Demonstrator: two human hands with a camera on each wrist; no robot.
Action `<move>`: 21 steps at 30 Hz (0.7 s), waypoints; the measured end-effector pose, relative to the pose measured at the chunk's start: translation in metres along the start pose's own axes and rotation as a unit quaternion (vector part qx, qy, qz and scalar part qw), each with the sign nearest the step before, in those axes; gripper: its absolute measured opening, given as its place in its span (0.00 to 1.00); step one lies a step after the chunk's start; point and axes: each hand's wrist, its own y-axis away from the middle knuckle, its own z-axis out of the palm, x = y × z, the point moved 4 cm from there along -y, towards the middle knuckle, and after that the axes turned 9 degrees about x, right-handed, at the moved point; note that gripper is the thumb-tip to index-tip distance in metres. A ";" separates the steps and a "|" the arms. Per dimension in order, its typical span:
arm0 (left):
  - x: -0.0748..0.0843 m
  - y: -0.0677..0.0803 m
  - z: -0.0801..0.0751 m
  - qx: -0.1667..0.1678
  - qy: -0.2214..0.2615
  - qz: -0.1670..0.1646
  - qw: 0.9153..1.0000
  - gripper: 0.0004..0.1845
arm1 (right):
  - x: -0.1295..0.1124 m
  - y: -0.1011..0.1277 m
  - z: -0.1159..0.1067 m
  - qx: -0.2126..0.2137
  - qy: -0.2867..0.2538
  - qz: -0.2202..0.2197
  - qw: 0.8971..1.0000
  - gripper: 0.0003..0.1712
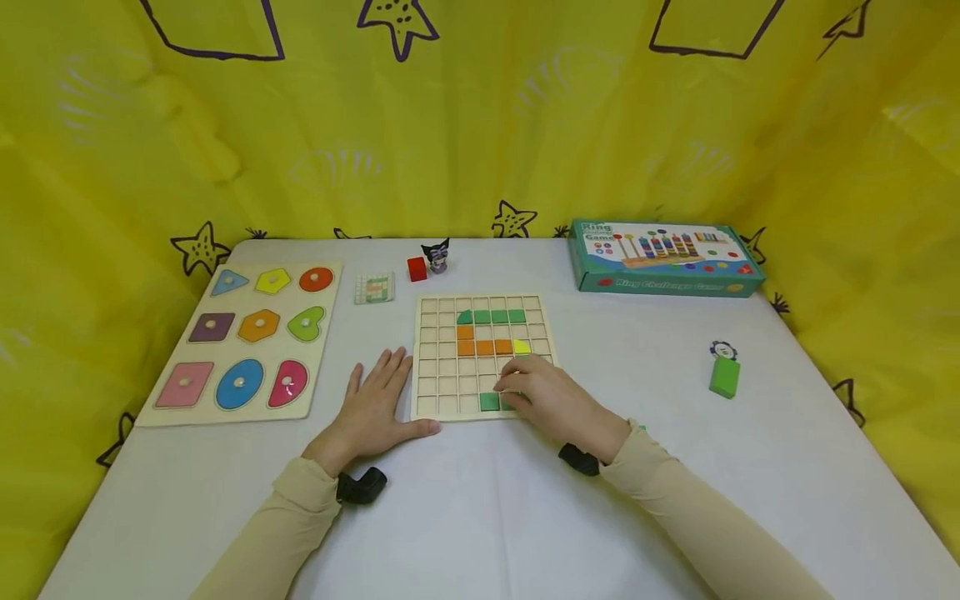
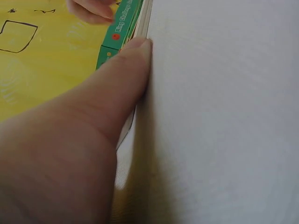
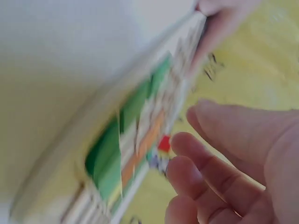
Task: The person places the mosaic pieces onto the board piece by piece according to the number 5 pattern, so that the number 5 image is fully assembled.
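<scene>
A wooden grid board (image 1: 429, 358) lies in the middle of the white table (image 1: 480, 500). Green pieces (image 1: 491, 317), orange pieces (image 1: 480, 346) and a yellow piece (image 1: 522, 346) sit in its cells. My left hand (image 1: 375, 408) lies flat on the table by the board's left edge, thumb (image 2: 117, 79) against the board's rim (image 2: 144, 23). My right hand (image 1: 543, 396) rests over the board's near right corner, its loosely bent fingers (image 3: 205, 154) at a green piece (image 1: 489, 402) in the front row. The right wrist view is blurred and shows the board (image 3: 140, 126) edge-on.
A shape puzzle board (image 1: 243, 337) lies at the left. Behind the grid are a small card (image 1: 374, 288), a red cube (image 1: 417, 268) and a little figure (image 1: 437, 254). A ring game box (image 1: 663, 258) stands back right, a green block (image 1: 724, 375) at the right. Yellow cloth surrounds the table.
</scene>
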 end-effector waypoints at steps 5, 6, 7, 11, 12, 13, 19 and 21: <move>0.000 -0.003 -0.004 -0.003 -0.001 0.006 1.000 0.63 | 0.025 0.027 -0.034 0.022 0.006 0.054 0.998 0.09; 0.000 -0.004 -0.006 -0.003 -0.003 0.007 1.000 0.63 | 0.030 0.034 -0.038 0.020 0.009 0.071 0.997 0.09; 0.000 -0.004 -0.007 -0.002 -0.004 0.008 1.000 0.63 | 0.035 0.041 -0.042 0.016 0.010 0.088 0.996 0.09; -0.002 -0.006 -0.013 0.004 -0.006 0.012 1.000 0.62 | 0.045 0.067 -0.047 -0.011 0.007 0.134 0.991 0.11; -0.002 -0.006 -0.013 0.004 -0.006 0.013 1.000 0.62 | 0.046 0.072 -0.047 -0.016 0.006 0.136 0.991 0.11; -0.002 -0.006 -0.013 0.004 -0.004 0.014 1.000 0.62 | 0.046 0.076 -0.047 -0.021 0.006 0.138 0.990 0.12; 0.000 -0.003 -0.007 0.000 0.008 0.011 1.000 0.62 | 0.045 0.086 -0.037 -0.023 0.037 0.154 0.987 0.13; 0.000 -0.002 -0.005 0.004 0.011 0.009 1.000 0.62 | 0.045 0.086 -0.033 -0.028 0.049 0.152 0.987 0.14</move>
